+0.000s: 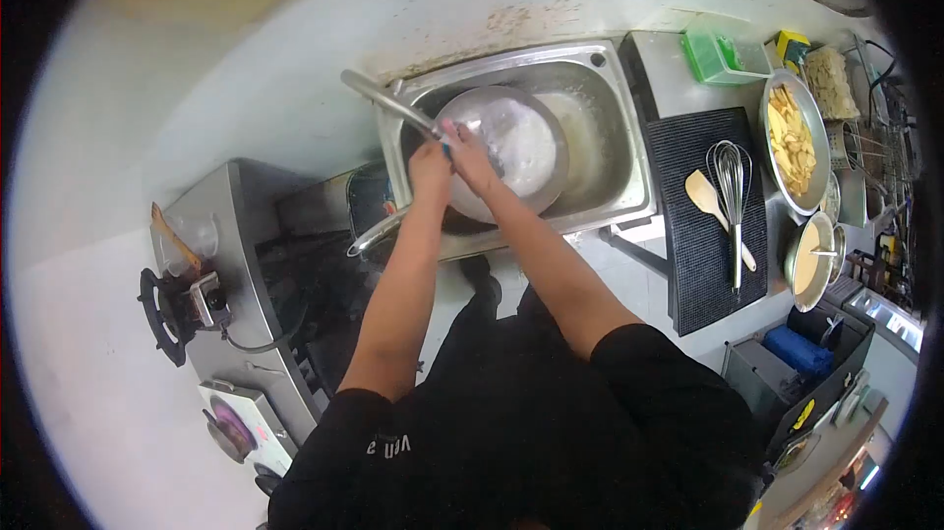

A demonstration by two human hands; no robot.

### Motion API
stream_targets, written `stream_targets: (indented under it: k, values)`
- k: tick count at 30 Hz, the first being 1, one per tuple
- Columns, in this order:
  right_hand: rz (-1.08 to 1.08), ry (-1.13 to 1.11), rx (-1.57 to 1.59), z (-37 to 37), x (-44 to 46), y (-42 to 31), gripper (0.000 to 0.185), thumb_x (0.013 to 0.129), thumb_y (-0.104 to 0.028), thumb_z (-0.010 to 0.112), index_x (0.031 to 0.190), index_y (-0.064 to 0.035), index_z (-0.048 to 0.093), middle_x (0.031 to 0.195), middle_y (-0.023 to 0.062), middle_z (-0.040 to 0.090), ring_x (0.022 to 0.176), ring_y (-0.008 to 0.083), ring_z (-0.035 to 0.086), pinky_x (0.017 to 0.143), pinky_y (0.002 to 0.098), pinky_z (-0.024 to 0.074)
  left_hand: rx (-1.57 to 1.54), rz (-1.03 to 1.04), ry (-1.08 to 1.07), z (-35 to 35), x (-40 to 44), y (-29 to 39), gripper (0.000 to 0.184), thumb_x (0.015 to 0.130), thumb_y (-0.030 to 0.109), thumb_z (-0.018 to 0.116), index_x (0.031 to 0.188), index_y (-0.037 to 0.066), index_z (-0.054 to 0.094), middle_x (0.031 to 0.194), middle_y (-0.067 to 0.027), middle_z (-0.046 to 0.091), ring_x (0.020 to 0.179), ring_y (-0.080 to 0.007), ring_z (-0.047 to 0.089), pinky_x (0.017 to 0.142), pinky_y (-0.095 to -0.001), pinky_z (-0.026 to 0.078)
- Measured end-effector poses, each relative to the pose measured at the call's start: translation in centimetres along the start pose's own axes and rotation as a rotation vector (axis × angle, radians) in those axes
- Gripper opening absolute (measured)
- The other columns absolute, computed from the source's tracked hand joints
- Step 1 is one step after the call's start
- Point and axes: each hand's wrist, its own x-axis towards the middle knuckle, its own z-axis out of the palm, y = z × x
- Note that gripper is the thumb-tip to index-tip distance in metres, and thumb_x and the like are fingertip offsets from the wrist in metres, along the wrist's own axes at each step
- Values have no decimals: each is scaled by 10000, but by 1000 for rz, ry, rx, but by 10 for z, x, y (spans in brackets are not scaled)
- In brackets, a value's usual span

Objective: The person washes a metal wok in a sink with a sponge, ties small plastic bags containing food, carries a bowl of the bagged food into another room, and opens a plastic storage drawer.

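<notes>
A wide metal bowl [553, 158] holding white, foamy liquid sits in the steel sink [624, 137]. Over the bowl's left rim, my left hand [430, 174] is closed, its fingers curled at the end of the metal faucet spout [388, 100]. Pressed close beside it, my right hand [470, 158] is also closed, thumb side up, at the same spout end. A small blue piece [447, 150] shows between the hands. What exactly the fingers grip is hidden.
Right of the sink, a whisk [730, 186] and a wooden spatula [706, 196] lie on a black mat [693, 265]. Beyond stand a bowl of cut yellow pieces [793, 142], a bowl of beige batter [808, 260] and a green container [703, 56]. A gas burner [167, 319] is left.
</notes>
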Motion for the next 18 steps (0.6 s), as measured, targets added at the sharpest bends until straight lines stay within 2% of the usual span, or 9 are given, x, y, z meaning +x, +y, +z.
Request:
stream_targets:
  k: [2, 4, 6, 8, 11, 13, 15, 16, 18]
  values:
    - [-422, 321, -109, 1, 0, 4, 569, 920, -557, 352, 962, -49, 606, 704, 69, 591, 492, 125, 495, 431, 271, 414, -17, -51, 19, 25, -20, 24, 228, 882, 221, 544, 864, 12, 631, 701, -64, 585, 539, -171, 552, 472, -332, 440]
    - [578, -381, 813, -38, 2, 7, 562, 919, -564, 346, 984, -67, 600, 759, 94, 626, 504, 133, 505, 462, 265, 441, 512, -78, -157, 29, -26, 34, 239, 880, 209, 551, 960, -12, 590, 743, -81, 588, 613, -183, 578, 497, -329, 453]
    - [663, -475, 741, -58, 2, -6, 556, 921, -564, 338, 976, -77, 598, 764, 98, 632, 493, 127, 500, 439, 256, 433, 341, -67, -194, 17, -22, 28, 260, 829, 180, 608, 980, -27, 564, 813, -124, 603, 659, -219, 601, 550, -352, 471]
    - [752, -564, 672, -65, 5, -16, 550, 923, -564, 329, 968, -86, 596, 768, 102, 638, 481, 122, 496, 416, 247, 424, 679, 512, 28, -4, -7, 18, 269, 760, 161, 667, 937, -15, 568, 903, -158, 605, 707, -253, 613, 619, -365, 479]
    - [762, -652, 611, -66, 11, -24, 552, 925, -565, 318, 946, -90, 598, 756, 100, 639, 453, 119, 490, 376, 237, 408, 571, 337, -113, -13, -2, 22, 273, 705, 153, 690, 898, 5, 566, 903, -174, 588, 755, -298, 609, 701, -386, 471]
    - [741, -831, 401, -76, 15, -33, 581, 925, -576, 293, 949, -87, 606, 748, 103, 643, 434, 116, 488, 366, 239, 406, 714, 417, -160, -15, -9, 26, 283, 709, 133, 674, 934, 10, 554, 897, -172, 581, 793, -309, 599, 712, -387, 469]
    - [695, -794, 343, -82, 16, -57, 592, 912, -596, 307, 895, -88, 610, 672, 88, 615, 413, 116, 477, 358, 244, 393, 848, 496, -212, -13, -10, 27, 299, 713, 114, 658, 970, 16, 542, 891, -169, 574, 831, -321, 588, 724, -389, 468]
    - [657, -767, 278, -81, 14, -64, 606, 899, -616, 322, 841, -89, 613, 597, 74, 587, 392, 116, 466, 349, 249, 381, 836, 535, -115, -13, -10, 24, 284, 716, 88, 638, 974, 17, 541, 910, -177, 557, 846, -334, 576, 724, -396, 468]
    - [634, -607, 195, -58, 18, -59, 670, 857, -680, 329, 834, -75, 616, 626, 75, 596, 400, 139, 479, 358, 262, 391, 822, 573, -33, -9, -9, 24, 273, 719, 62, 618, 978, 17, 541, 929, -186, 541, 861, -346, 565, 723, -403, 469]
